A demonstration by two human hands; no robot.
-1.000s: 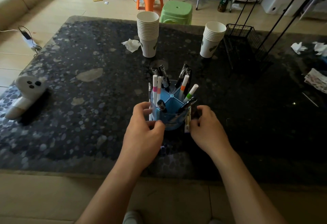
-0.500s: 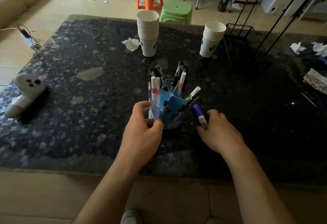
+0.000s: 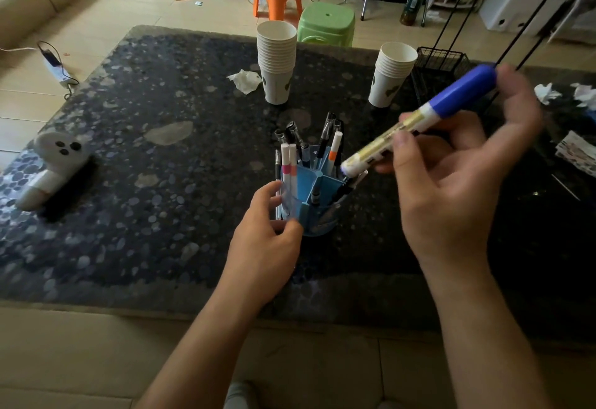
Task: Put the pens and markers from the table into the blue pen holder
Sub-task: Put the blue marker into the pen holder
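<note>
Dim foreground, daylit floor beyond; right hand (image 3: 451, 163) motion-blurred; edges bowed.

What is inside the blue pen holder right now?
The blue plastic pen holder holds two white markers with pink and orange bands, an orange-banded one and several dark pens. Its bottom is hidden by the walls and left hand.

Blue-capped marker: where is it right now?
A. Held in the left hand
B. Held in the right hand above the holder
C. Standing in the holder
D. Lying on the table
B: the right hand grips the marker tilted above the holder, while the left hand rests against the holder.
</note>
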